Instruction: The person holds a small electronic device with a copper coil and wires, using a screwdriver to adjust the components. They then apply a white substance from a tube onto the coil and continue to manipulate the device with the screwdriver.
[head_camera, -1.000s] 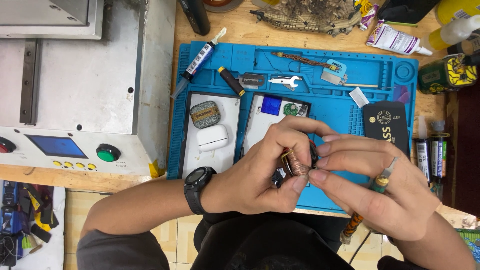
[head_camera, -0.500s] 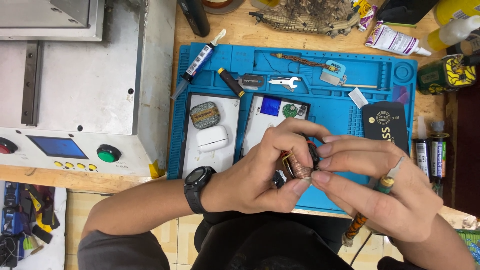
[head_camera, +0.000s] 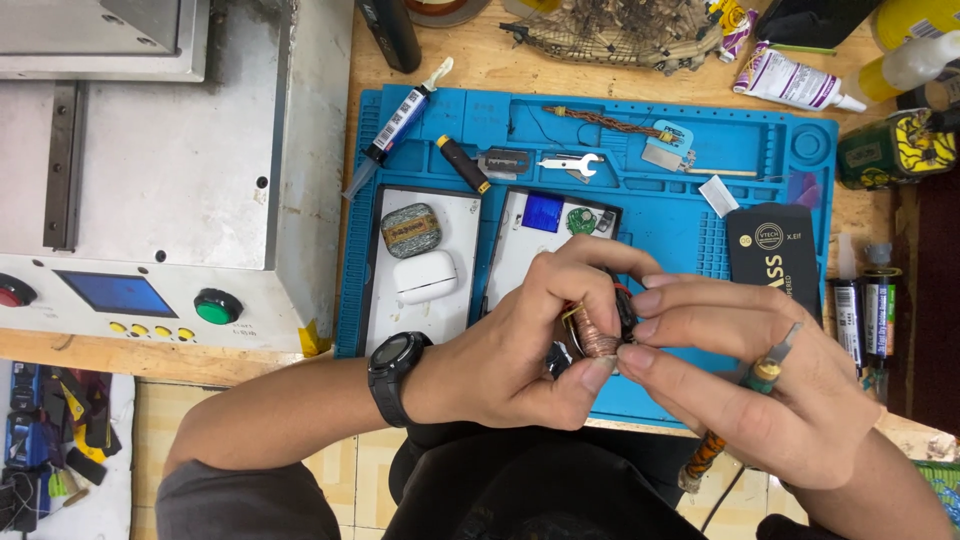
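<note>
My left hand (head_camera: 520, 345), with a black watch (head_camera: 392, 365) on its wrist, pinches a small copper wire coil (head_camera: 597, 338) over the near edge of a blue silicone work mat (head_camera: 680, 210). My right hand (head_camera: 745, 375) touches the same coil with thumb and fingertips from the right. A thin tool with a green collar and striped handle (head_camera: 755, 385) lies tucked across my right palm. Black and red wires run up from the coil between my fingers.
On the mat lie a white tray with a small tin and a white earbud case (head_camera: 425, 275), a second white tray with a blue chip (head_camera: 545, 212), a glue syringe (head_camera: 395, 125), a small wrench (head_camera: 568, 163) and a black box (head_camera: 772, 260). A grey machine with a green button (head_camera: 215, 306) stands left.
Both hands stay on the coil; my fingers have shifted only slightly around it.
</note>
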